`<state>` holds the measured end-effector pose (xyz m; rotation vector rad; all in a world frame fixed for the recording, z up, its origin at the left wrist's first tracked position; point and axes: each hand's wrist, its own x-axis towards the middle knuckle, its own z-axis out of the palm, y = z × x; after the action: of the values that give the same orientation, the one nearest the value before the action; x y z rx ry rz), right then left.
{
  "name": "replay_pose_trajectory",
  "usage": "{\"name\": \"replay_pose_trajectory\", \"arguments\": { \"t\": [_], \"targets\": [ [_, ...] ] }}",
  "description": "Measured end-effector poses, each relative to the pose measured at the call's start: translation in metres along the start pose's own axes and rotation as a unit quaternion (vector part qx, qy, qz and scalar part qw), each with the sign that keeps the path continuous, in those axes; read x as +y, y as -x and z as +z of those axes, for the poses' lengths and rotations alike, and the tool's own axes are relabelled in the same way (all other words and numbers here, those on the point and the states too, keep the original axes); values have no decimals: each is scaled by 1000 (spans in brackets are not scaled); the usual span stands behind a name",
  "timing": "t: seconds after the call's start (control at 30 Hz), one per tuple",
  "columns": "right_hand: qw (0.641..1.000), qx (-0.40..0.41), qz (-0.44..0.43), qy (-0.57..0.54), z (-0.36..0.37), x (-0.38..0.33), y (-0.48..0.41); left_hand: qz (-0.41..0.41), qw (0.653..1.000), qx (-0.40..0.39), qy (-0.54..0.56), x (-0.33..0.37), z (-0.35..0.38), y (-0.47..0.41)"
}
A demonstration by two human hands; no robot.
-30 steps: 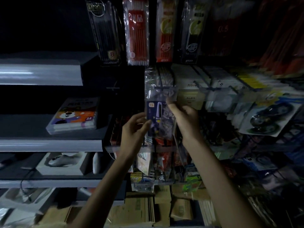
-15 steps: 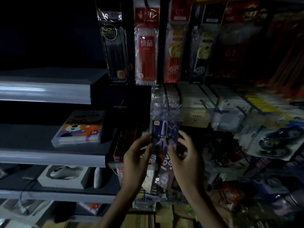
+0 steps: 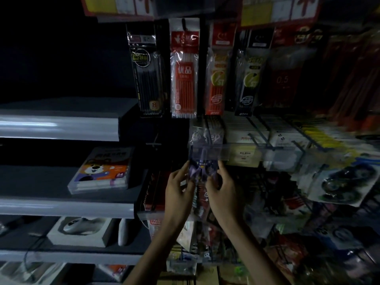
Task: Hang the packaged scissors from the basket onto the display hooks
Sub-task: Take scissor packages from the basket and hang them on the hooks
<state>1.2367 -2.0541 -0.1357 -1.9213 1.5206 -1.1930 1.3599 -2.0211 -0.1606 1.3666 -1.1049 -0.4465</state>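
Observation:
A purple packaged scissors [image 3: 202,168] hangs in front of the display, just under a clear plastic label strip [image 3: 207,154] at the end of a display hook. My left hand [image 3: 177,187] pinches the pack's left edge. My right hand [image 3: 223,188] pinches its right edge, fingers curled round it. The pack's top sits behind the strip, so whether it is on the hook cannot be told. The basket is out of view.
Pen and refill packs [image 3: 184,75] hang in a row above. More hooks with boxed goods [image 3: 267,138] run to the right. Grey shelves [image 3: 61,206] on the left hold a boxed set [image 3: 102,170] and a mouse box [image 3: 80,230]. Cartons sit below.
The view has tilted upward, so the hands sit lower in frame. Both hands slid down from the pack's top to its sides and stay on it.

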Motion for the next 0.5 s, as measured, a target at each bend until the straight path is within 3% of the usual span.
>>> {"name": "replay_pose_trajectory", "arguments": {
  "t": [0.27, 0.5],
  "targets": [
    [1000, -7, 17, 15, 6, -7, -13, -19, 999, -16, -39, -11, 5, -26],
    [998, -30, 43, -38, 2, -1, -14, -13, 999, -20, -34, -17, 3, -20]
  ]
}}
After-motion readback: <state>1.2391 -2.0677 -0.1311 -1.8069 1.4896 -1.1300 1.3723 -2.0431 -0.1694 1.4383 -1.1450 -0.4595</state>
